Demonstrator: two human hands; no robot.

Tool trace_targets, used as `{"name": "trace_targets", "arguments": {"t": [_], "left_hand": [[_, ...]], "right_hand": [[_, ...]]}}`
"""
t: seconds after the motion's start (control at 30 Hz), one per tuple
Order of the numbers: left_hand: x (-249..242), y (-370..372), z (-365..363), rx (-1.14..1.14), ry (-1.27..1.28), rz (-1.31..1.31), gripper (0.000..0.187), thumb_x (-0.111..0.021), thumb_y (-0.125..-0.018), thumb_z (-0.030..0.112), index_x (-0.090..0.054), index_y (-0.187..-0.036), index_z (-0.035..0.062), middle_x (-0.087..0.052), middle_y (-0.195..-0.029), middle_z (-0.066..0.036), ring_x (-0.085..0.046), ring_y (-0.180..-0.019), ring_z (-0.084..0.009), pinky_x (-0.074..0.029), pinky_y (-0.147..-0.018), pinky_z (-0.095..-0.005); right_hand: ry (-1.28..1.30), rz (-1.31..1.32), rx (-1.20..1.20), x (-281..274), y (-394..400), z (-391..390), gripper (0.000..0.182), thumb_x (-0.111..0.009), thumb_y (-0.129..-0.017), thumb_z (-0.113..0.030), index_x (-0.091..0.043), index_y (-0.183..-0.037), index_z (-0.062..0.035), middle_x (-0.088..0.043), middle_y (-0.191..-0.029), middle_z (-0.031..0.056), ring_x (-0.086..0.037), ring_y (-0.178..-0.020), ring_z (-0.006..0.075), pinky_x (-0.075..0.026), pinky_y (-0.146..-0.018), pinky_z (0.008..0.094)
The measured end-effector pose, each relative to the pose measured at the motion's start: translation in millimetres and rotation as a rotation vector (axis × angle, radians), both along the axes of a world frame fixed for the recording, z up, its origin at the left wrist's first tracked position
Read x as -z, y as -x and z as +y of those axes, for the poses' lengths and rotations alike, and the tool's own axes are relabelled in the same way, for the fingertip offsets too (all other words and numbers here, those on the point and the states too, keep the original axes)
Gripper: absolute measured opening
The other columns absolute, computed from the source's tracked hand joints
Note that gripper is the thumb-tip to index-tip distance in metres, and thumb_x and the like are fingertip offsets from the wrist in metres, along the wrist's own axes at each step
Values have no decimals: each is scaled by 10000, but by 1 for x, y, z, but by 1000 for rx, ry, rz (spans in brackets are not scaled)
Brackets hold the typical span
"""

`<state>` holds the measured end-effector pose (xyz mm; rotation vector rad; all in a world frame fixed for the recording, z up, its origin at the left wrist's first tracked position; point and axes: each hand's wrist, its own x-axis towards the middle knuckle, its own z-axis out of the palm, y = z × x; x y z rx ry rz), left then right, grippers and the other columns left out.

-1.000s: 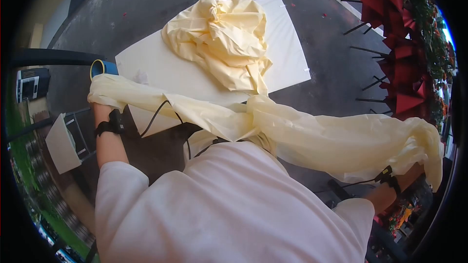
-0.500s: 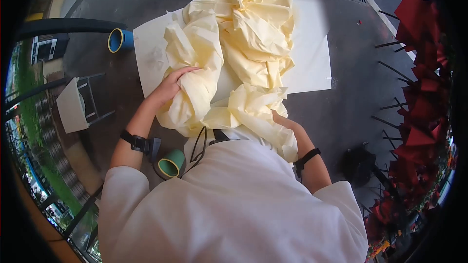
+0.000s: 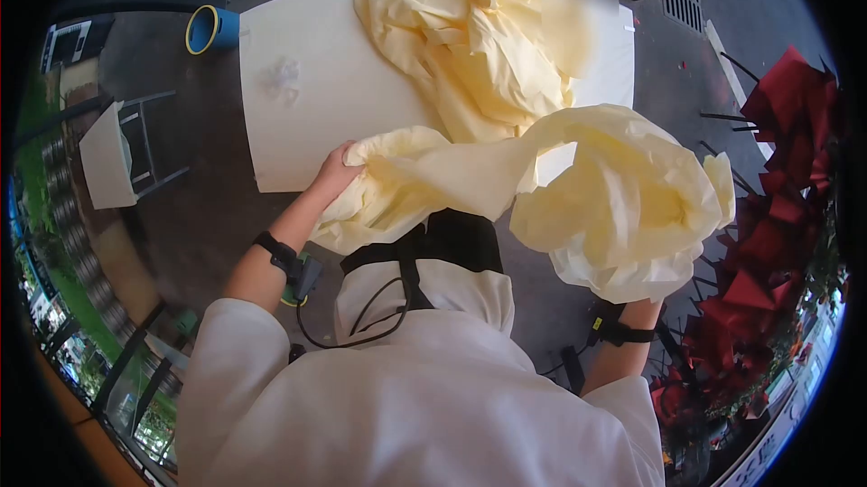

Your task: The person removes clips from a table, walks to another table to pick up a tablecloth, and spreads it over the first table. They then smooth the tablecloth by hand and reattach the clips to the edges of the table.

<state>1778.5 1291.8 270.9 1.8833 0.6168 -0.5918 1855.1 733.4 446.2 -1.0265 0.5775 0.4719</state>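
A pale yellow, thin crumpled sheet (image 3: 470,171) stretches between my arms in front of my waist. At its left end, my left hand (image 3: 337,173) is closed on a bunched edge. The wide right end billows out over my right hand, which is hidden under it; only my right forearm (image 3: 639,317) shows below. Behind it, a crumpled heap of the same yellow material (image 3: 433,31) with a knotted top lies on the white table (image 3: 298,139).
A small clear crumpled item (image 3: 282,79) rests on the table's left part. Beyond that edge are a blue pot with a yellow rim (image 3: 226,31) and a white-topped stool (image 3: 110,157). Red wrapped bundles (image 3: 768,216) line the right side. A cable (image 3: 361,341) hangs by my waist.
The sheet's near part has come off the table and is now spread between my arms. My right arm has swung out to the right, its hand now covered. The table's left part is uncovered.
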Motion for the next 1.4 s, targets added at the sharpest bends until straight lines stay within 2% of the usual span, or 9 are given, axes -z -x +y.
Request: {"name": "trace_targets", "arguments": {"t": [0.1,0.23,0.4,0.63,0.7,0.8,0.9,1.07,1.4], "left_hand": [[44,-50,34,-422,-277,13,379,-727,-782,144,-599,-1128,59,-654,-1085,-183,-639,-1031,-325,-506,-877,-408],[129,-95,28,-352,-673,67,446,-718,-791,153,-540,-1195,86,-597,-1096,-200,-590,-1043,-400,-486,-883,-465],[146,-151,-72,-368,-43,-215,599,-699,-788,156,-430,-1313,54,-529,-1260,-227,-530,-1155,-407,-439,-975,-438],[179,-169,-66,-357,544,-180,628,-639,-863,113,-344,-1414,59,-491,-1341,-153,-469,-1255,-284,-423,-1009,-361],[176,-176,-64,-363,607,-106,584,-622,-883,111,-361,-1403,60,-509,-1325,-146,-497,-1222,-265,-441,-990,-354],[163,-169,-27,-367,680,3,525,-599,-901,81,-389,-1381,56,-543,-1288,-135,-542,-1169,-228,-467,-960,-343],[149,-141,34,-360,491,-130,329,-546,-926,33,-515,-1253,46,-586,-1236,-119,-595,-1089,-180,-488,-912,-320],[139,-66,143,-361,-571,-433,279,-607,-820,-15,-564,-1078,82,-586,-1064,-87,-558,-1032,-295,-492,-866,-403],[150,-80,204,-86,-848,-337,531,-718,-758,15,-579,-1248,166,-471,-1278,-97,-533,-1101,-301,-517,-867,-394]], "right_hand": [[-1,-73,376,19,4,2,417,-652,-890,-198,-541,-1239,2,-619,-1147,90,-586,-1021,193,-478,-882,325],[256,-161,564,78,24,25,414,-646,-897,-193,-531,-1244,0,-607,-1151,88,-579,-1024,189,-478,-880,324],[1226,-416,50,155,0,87,444,-631,-900,-214,-504,-1254,23,-589,-1176,108,-588,-1053,215,-476,-901,348],[1461,-590,-527,249,-37,235,455,-651,-880,-234,-550,-1264,-12,-586,-1237,189,-551,-1140,371,-417,-993,467],[1312,-690,-700,265,-50,284,476,-623,-898,-276,-532,-1299,-38,-550,-1302,186,-501,-1216,376,-390,-1029,476],[1581,-737,-985,330,-38,307,453,-534,-957,-304,-512,-1310,-22,-548,-1297,178,-516,-1201,348,-395,-1004,482],[1629,-469,-1031,401,-50,303,478,-590,-907,-271,-513,-1328,-57,-527,-1348,174,-447,-1283,374,-343,-1068,502],[1341,-373,-1147,375,-44,279,473,-609,-889,-255,-530,-1303,-42,-553,-1312,185,-489,-1246,366,-387,-1035,477],[1149,-499,-214,182,-11,221,478,-676,-845,-268,-575,-1167,71,-675,-1050,170,-666,-910,287,-525,-818,397]]}}
